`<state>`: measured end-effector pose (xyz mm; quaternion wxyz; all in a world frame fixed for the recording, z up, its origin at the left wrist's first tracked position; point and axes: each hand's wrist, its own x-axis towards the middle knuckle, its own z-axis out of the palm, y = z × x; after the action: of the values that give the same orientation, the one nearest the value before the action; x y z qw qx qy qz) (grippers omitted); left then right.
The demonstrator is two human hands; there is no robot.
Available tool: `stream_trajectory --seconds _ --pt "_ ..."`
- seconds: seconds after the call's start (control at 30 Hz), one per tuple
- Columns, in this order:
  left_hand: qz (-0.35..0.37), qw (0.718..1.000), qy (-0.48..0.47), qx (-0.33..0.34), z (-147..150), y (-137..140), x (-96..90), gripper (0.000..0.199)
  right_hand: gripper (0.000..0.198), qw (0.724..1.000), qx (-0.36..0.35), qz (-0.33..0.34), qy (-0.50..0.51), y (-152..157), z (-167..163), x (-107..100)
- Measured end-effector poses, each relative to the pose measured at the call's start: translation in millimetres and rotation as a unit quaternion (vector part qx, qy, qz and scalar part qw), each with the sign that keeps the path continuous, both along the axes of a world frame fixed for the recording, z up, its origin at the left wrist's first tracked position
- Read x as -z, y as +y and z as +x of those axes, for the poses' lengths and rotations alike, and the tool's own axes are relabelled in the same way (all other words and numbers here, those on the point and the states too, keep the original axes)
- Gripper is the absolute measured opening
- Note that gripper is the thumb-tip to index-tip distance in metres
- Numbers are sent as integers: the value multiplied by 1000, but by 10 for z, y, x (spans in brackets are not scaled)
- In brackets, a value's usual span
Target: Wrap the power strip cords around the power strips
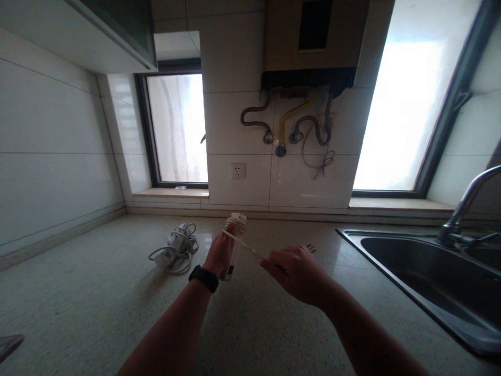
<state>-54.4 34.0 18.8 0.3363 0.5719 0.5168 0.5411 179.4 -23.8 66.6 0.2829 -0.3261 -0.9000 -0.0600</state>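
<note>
My left hand (221, 254), with a black watch on its wrist, is closed around a white power strip (238, 218) held upright over the counter. Several turns of white cord (250, 248) wrap the strip's far end. From there the cord runs taut to my right hand (295, 271), whose fingers are closed on it. Metal plug prongs (311, 248) stick out beyond the right knuckles; the plug's body is hidden by that hand. To the left, a second white power strip (178, 243) lies on the counter in a loose tangle of its own cord.
The speckled stone counter (117, 313) stretches below. At the right is a steel sink (354, 241) with a chrome faucet (465, 203). A wall socket (238, 171) sits behind the hands, and a water heater (313, 47) with hoses hangs above. A flat object (10, 344) lies at the left edge.
</note>
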Motion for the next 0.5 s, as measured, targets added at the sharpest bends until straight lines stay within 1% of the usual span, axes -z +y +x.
stream_trajectory --seconds 0.13,0.2,0.23,0.27,0.3,0.4,0.43,0.5 --pt "-29 994 -83 65 -5 -11 8 84 43 996 7 -88 14 233 145 57" --pt "-60 986 -110 109 18 -52 10 88 41 986 -5 -164 37 375 238 113" --pt "-84 977 -133 142 35 -78 9 88 40 977 -18 -206 52 435 277 141" --pt "-113 963 -164 182 56 -104 8 88 40 967 -35 -242 66 485 306 167" --pt "-145 943 -199 224 79 -131 5 88 39 958 -53 -270 78 521 325 188" --pt "-229 872 -283 328 152 -202 -2 89 37 938 -100 -318 93 563 324 227" --pt "-241 858 -289 349 176 -226 -3 90 36 932 -111 -331 95 562 311 237" --pt "-252 842 -275 389 223 -284 -2 91 33 922 -124 -354 99 559 279 261"
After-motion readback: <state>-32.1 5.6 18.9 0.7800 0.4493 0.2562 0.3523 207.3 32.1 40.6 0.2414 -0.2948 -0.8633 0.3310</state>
